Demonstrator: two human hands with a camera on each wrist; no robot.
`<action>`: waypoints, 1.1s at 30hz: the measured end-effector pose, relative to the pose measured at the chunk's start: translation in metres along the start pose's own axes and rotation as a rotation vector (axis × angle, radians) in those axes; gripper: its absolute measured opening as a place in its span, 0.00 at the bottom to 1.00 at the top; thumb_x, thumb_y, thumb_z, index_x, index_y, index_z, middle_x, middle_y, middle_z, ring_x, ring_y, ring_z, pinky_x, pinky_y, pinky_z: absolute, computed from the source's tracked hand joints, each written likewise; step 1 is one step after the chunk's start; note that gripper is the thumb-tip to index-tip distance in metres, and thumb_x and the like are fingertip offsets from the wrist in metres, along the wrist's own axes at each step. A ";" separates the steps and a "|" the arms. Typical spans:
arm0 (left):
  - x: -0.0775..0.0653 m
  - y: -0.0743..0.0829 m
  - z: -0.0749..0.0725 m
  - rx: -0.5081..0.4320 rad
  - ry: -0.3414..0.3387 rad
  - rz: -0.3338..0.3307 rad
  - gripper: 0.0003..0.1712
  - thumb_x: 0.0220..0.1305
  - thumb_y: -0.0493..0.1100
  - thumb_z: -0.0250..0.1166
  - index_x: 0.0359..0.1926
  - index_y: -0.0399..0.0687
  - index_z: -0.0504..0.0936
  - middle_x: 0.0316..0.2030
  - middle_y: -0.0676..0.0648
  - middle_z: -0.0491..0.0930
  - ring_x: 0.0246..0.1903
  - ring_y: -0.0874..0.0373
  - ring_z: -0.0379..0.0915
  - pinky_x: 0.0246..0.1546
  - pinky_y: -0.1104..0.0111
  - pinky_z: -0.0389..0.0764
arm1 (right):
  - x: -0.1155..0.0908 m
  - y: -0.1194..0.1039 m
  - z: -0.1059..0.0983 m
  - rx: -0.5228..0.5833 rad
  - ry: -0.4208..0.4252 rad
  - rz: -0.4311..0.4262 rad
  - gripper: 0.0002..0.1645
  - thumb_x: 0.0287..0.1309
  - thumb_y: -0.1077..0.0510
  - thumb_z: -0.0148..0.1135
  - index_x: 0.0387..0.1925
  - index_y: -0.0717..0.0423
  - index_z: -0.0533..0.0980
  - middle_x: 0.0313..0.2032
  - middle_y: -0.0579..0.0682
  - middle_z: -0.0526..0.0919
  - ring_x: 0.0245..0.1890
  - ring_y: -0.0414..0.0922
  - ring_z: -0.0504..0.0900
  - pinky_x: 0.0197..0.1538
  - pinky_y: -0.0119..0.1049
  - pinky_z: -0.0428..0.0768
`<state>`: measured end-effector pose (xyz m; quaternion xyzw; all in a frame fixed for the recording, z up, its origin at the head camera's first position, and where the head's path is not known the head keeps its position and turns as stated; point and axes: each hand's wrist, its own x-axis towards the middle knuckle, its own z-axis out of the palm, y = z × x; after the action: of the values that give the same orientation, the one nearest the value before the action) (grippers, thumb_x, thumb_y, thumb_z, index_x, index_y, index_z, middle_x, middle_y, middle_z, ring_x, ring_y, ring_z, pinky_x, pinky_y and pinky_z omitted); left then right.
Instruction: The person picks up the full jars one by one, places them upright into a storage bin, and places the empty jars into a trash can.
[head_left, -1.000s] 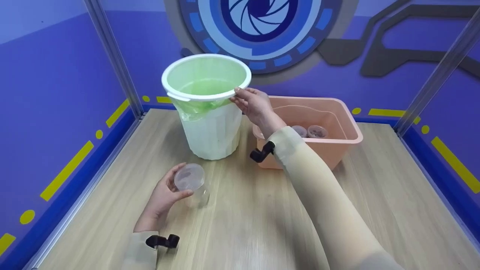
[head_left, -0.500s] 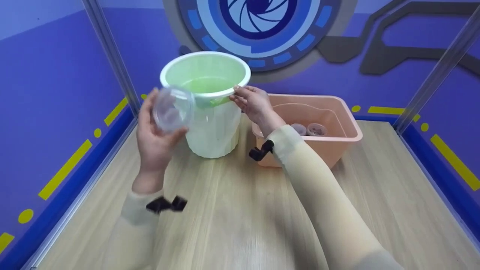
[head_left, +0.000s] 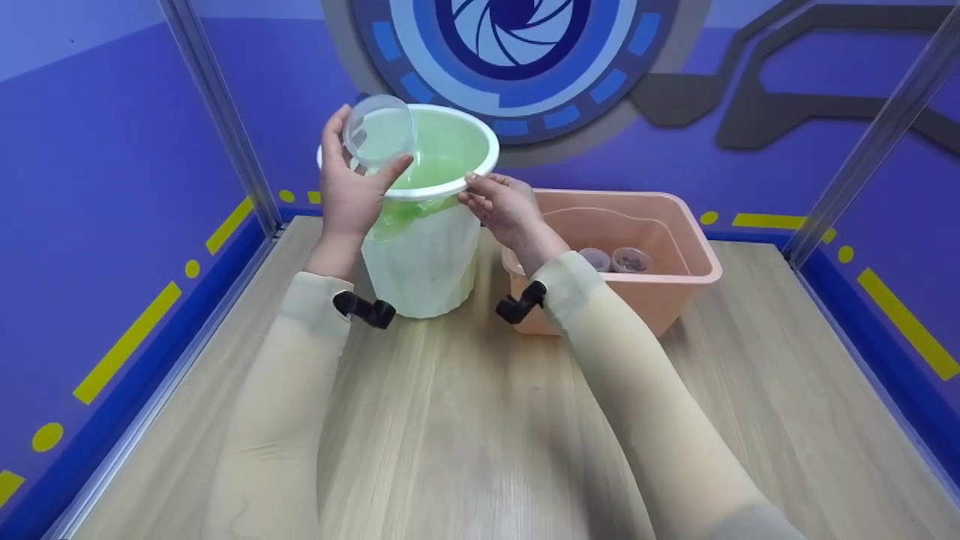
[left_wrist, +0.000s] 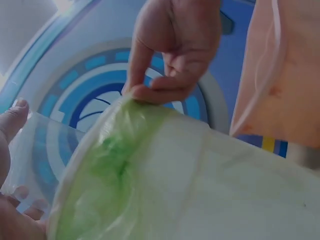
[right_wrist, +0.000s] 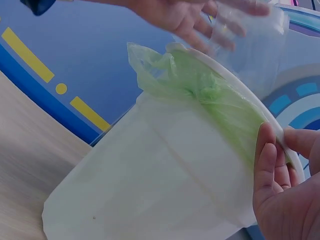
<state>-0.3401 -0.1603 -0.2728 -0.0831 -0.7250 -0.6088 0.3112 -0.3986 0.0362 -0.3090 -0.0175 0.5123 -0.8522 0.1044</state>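
Note:
My left hand [head_left: 351, 196] grips a clear plastic jar [head_left: 381, 129], thumb and fingers curled around its sides, over the near-left part of a white trash bin [head_left: 424, 262]. The jar overlaps the bin's opening in the head view, and its round end faces the camera. A thin green bag [right_wrist: 215, 97] lines the bin and is folded out under the rim. At the bin's near-right rim, my right hand [head_left: 511, 214] pinches the edge between thumb and fingers. The right wrist view shows the jar tilted above the rim, see-through, with the left fingers behind it.
A pink rectangular tub [head_left: 637, 304] stands right of the bin, with small clear round containers [head_left: 631, 260] inside. Both stand on a wood-look table [head_left: 480, 450]. Blue-purple printed walls [head_left: 112, 187] and metal posts [head_left: 225, 112] enclose the table.
My left hand has lifted the jar from the table, up and forward over the bin's opening. The right hand keeps its pinch on the rim.

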 end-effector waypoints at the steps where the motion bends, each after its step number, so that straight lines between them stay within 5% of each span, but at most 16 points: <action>1: 0.002 -0.005 0.001 0.040 -0.010 -0.004 0.56 0.43 0.51 0.76 0.70 0.54 0.53 0.67 0.52 0.57 0.64 0.58 0.58 0.64 0.67 0.68 | 0.000 0.000 0.000 -0.004 0.000 0.001 0.09 0.57 0.62 0.63 0.37 0.64 0.76 0.27 0.54 0.82 0.24 0.42 0.83 0.36 0.27 0.84; 10: 0.008 -0.018 0.005 0.239 -0.057 -0.021 0.59 0.39 0.62 0.75 0.70 0.62 0.52 0.68 0.57 0.56 0.65 0.61 0.56 0.66 0.67 0.65 | 0.000 0.001 -0.001 -0.024 0.004 0.001 0.09 0.58 0.61 0.62 0.38 0.64 0.76 0.26 0.54 0.82 0.24 0.41 0.83 0.34 0.26 0.83; 33: 0.008 -0.013 0.004 0.289 -0.082 -0.029 0.58 0.42 0.64 0.72 0.70 0.63 0.49 0.67 0.54 0.59 0.65 0.59 0.57 0.65 0.66 0.64 | 0.000 -0.001 0.003 -0.048 0.034 0.007 0.08 0.58 0.61 0.62 0.37 0.63 0.76 0.27 0.53 0.82 0.24 0.41 0.83 0.34 0.27 0.83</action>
<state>-0.3542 -0.1622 -0.2796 -0.0518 -0.8183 -0.4988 0.2810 -0.3987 0.0342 -0.3066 -0.0037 0.5345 -0.8394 0.0983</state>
